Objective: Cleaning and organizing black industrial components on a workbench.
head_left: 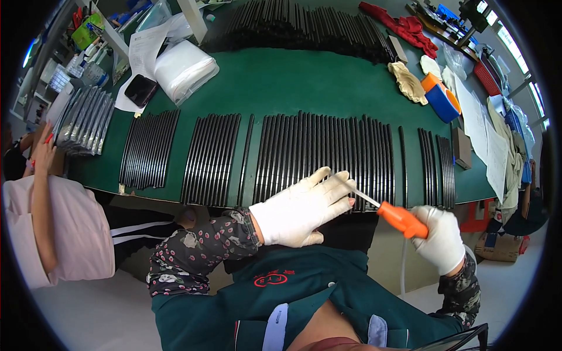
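A: Taking the big row of rods (325,158) on the table (304,82) as the mark, what lies left of it?
B: Two smaller rows (181,153). Behind it, a rod pile (304,29); right, a tape roll (442,96); at its near edge, both hands (304,207) (442,237) with a screwdriver (392,213).

I see my white-gloved left hand (301,207) stretched forward, fingers extended and pinched at the tips, while my gloved right hand (443,238) is curled in a fist.
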The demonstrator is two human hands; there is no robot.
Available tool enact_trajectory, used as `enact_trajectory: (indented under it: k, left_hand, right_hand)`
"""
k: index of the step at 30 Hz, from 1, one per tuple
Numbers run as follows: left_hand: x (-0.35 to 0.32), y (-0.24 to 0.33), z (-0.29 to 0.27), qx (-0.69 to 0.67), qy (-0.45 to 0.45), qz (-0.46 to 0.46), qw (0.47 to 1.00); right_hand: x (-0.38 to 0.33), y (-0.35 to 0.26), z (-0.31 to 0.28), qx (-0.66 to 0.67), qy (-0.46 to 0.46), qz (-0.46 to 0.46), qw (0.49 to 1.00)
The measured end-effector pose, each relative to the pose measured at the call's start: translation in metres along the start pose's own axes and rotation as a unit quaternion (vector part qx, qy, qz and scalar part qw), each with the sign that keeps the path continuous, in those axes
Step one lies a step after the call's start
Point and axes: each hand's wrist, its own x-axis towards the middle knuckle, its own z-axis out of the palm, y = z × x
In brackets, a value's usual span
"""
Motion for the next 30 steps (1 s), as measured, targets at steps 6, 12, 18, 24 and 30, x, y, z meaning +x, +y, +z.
enact_trajectory:
  k: [6, 12, 18, 24, 30]
  left_hand:
    - [-0.001, 0.0, 0.0, -0.002, 0.007, 0.007, 1.0]
    - [0.002, -0.007, 0.0, -0.006, 0.01, 0.018, 1.0]
    - [-0.006, -0.004, -0.002, -0.024, 0.002, 0.0, 1.0]
    - [-0.024, -0.004, -0.005, 0.008, 0.111, 0.03, 0.993]
    - [-0.107, -0.041, -0.035, 0.175, 0.122, -0.224, 0.951]
  right_hand:
    - [0.009, -0.004, -0.001, -0.011, 0.008, -0.017, 1.0]
    - [0.017, -0.012, -0.007, -0.034, 0.012, -0.013, 0.999]
    - [0.017, -0.005, -0.001, -0.026, 0.069, -0.036, 0.997]
    - [-0.004, 0.015, 0.01, 0.057, 0.082, 0.049, 0.994]
    - [0.001, 0.023, 0.019, 0.049, 0.081, -0.009, 0.995]
